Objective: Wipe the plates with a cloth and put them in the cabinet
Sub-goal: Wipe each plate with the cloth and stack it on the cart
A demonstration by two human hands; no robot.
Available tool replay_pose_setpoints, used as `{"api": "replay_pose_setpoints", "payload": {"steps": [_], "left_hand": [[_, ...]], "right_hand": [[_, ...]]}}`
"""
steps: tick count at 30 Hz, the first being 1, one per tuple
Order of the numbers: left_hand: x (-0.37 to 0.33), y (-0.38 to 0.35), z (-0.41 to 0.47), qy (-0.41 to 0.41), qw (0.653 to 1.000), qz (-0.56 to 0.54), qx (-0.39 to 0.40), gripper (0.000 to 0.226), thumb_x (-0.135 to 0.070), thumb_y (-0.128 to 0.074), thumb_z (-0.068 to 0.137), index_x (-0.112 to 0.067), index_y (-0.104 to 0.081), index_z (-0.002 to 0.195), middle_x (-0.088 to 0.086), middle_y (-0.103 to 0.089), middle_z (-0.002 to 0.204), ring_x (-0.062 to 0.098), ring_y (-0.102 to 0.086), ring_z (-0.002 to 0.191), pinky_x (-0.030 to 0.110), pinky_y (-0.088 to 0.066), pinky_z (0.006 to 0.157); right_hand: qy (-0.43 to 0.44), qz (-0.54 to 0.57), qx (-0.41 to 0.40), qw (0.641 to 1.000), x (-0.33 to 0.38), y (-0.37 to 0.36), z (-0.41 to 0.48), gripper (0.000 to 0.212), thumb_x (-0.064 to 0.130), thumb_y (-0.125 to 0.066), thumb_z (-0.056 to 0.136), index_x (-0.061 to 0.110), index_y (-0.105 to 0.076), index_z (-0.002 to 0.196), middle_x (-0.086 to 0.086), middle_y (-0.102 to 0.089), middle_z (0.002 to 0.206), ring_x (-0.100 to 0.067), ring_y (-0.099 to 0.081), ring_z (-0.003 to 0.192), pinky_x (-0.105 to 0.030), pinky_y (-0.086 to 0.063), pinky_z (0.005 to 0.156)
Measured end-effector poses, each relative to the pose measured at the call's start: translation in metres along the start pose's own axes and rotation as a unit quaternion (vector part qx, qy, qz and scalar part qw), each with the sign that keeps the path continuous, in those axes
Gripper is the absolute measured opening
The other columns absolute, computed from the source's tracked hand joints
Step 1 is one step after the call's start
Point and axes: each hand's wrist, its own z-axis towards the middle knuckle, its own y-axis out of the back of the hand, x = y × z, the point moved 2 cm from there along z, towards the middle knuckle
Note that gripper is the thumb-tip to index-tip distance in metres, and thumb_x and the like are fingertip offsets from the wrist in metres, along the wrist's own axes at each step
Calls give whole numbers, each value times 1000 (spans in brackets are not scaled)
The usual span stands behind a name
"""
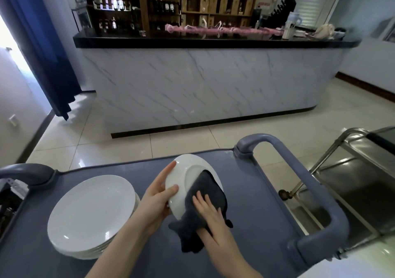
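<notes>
The left hand [157, 201] gripped a white plate [188, 175] by its left rim and held it tilted above the middle of the cart top [256, 192]. The right hand [210, 213] pressed a dark grey cloth [205, 186] against the plate's face with flat, spread fingers, and the cloth's loose end hung below. A stack of white plates [89, 213] sat near the cart's left edge.

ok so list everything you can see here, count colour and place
held plate: 1, white, tilted above the cart top
plate stack: 1, count unclear, white, left on cart
cloth: 1, dark grey, against the held plate's face
cart: 1, blue-grey, foreground
steel trolley: 1, silver, right edge
bar counter: 1, marbled front, black top, across the floor
curtain: 1, blue, far left
left hand: grips the held plate's rim
right hand: presses the cloth on the held plate
</notes>
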Motion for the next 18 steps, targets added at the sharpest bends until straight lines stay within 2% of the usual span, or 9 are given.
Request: {"api": "replay_pose_setpoints", "payload": {"steps": [2, 4, 8, 11, 14, 18], "left_hand": [[-2, -3, 1, 1, 1000, 13, 3, 56, -2, -56, 97, -50, -66, 123, 16, -62, 131, 34, -68, 96, 39, -61, 62], [-6, -2, 0, -1, 1000, 24, 19, 56, -4, -58, 96, -50, -64, 127, 14, -65, 127, 35, -70, 97, 40, -61, 65], [-9, 0, -2, -2, 997, 63, 46, 59, -3, -59, 96, -55, -64, 123, 7, -74, 110, 29, -71, 94, 42, -61, 73], [-14, -3, 0, -11, 996, 78, 50, 62, -2, -57, 98, -59, -64, 120, 4, -76, 104, 20, -72, 87, 37, -60, 70], [-23, -5, 5, -17, 995, 77, 53, 60, -5, -60, 97, -59, -63, 122, 5, -75, 113, 23, -74, 97, 37, -60, 72], [-27, -3, 7, -16, 998, 52, 38, 56, -8, -64, 93, -55, -64, 124, 9, -74, 118, 29, -72, 105, 38, -61, 74]], "right_hand": [[2, 30, -30, 999, 1, 4, 2, 59, 14, -43, 104, 48, -16, 143, 33, -9, 154, 19, 9, 140, -29, 10, 120], [-5, 44, -52, 998, -4, 12, 9, 55, 19, -41, 105, 53, -17, 141, 33, -10, 154, 18, 6, 141, -32, 9, 121], [-61, 129, -106, 984, -10, 37, 30, 55, 16, -44, 103, 60, -24, 131, 43, -12, 141, -1, -5, 149, -37, -5, 123], [-62, 133, -113, 983, 5, 46, 47, 51, 19, -44, 103, 56, -25, 133, 32, -14, 147, -8, -7, 150, -45, -10, 123], [-34, 124, -120, 984, 23, 42, 55, 53, 16, -42, 103, 53, -26, 136, 31, -16, 147, -4, -7, 149, -49, -5, 123], [41, 50, -60, 996, 34, 25, 38, 60, 15, -42, 101, 54, -22, 142, 32, -13, 155, 10, 2, 145, -38, 7, 122]]}}
